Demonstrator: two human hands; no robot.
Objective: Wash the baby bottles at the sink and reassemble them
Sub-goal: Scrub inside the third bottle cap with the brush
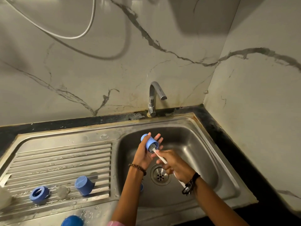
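Sink unit, items L to R:

1. Draining board (65,154) – ribbed steel, L of the basin. On it, L to R: blue ring (39,194) lying open side up-ish; clear teat (62,191), blurred, hard to make out; blue cap (84,185) tipped on its side. Well apart from both hands.
2. Blue piece at bottom edge (72,221) – on the front rim, partly cut off by frame; can't tell which part it is.
3. Left hand (145,154) – over the basin, palm up, fingers loosely curled under and round the blue cup (150,143), thumb side hidden. Cup's long axis runs upper-L to lower-R, open mouth facing lower-R, toward the R hand.
4. Brush (158,155) – grey bristle head sits inside the cup's mouth; white handle carries on along the same line, down-R.
5. Right hand (173,165) – fingers closed round the brush handle, just beside the L hand, nearer the drain (160,175).
6. Basin (203,152) – steel. Tap (154,97) behind, spout pointing R; no water visible.

Judgement: scrubbing step, early-to-mid task; brush and cup share one axis, so next stroke is push/twist along it. Reassembly not yet begun.
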